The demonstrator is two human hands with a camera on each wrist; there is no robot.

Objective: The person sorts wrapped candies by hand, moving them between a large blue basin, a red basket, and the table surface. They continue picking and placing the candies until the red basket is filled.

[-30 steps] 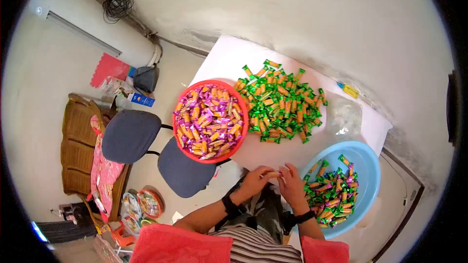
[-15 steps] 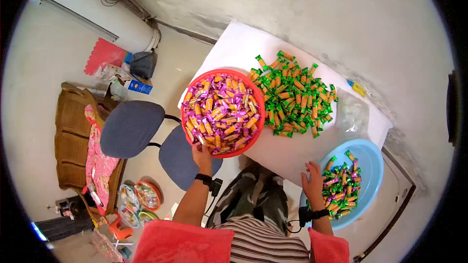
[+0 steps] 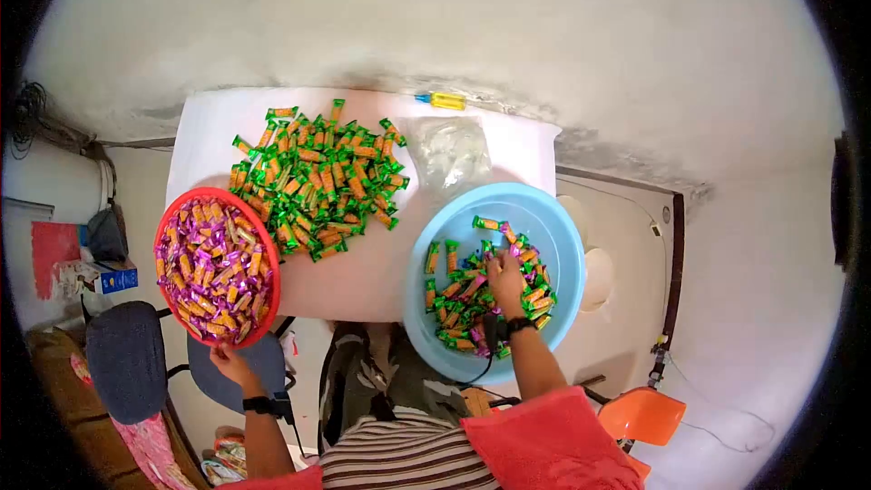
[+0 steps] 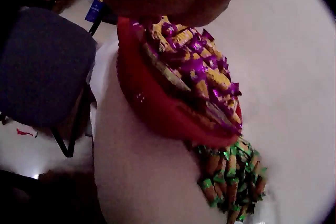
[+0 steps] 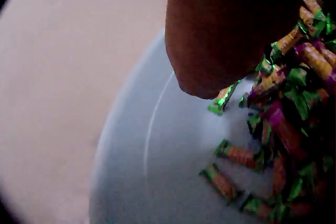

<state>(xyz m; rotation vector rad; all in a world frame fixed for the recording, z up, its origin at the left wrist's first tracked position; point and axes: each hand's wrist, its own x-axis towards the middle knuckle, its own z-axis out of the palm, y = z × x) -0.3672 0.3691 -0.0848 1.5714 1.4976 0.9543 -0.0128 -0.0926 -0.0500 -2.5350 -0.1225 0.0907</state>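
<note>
At the near edge of the red basin [image 3: 275,259], which is heaped with purple-wrapped candies [image 3: 218,268], my left hand [image 3: 233,366] has its fingertips right at the rim. The left wrist view shows this hand dark above the purple candies [image 4: 197,66], its fingers hidden. My right hand [image 3: 506,286] reaches down into the light blue basin [image 3: 567,263], fingers among mixed green- and purple-wrapped candies [image 3: 463,308]. In the right wrist view, the dark hand [image 5: 220,40] hangs over the green-ended candies [image 5: 241,155]; I cannot tell whether it grips one.
A loose pile of green-wrapped candies [image 3: 322,181] covers the left part of the white-covered table [image 3: 363,295]. Behind the blue basin lie a clear plastic bag [image 3: 449,154] and a yellow bottle-like item [image 3: 445,101]. Dark chairs [image 3: 127,363] stand left, an orange stool [image 3: 642,416] right.
The hands were together over the table edge with a candy, then parted. The left went to the red basin, the right into the blue one. The head view has swung right.
</note>
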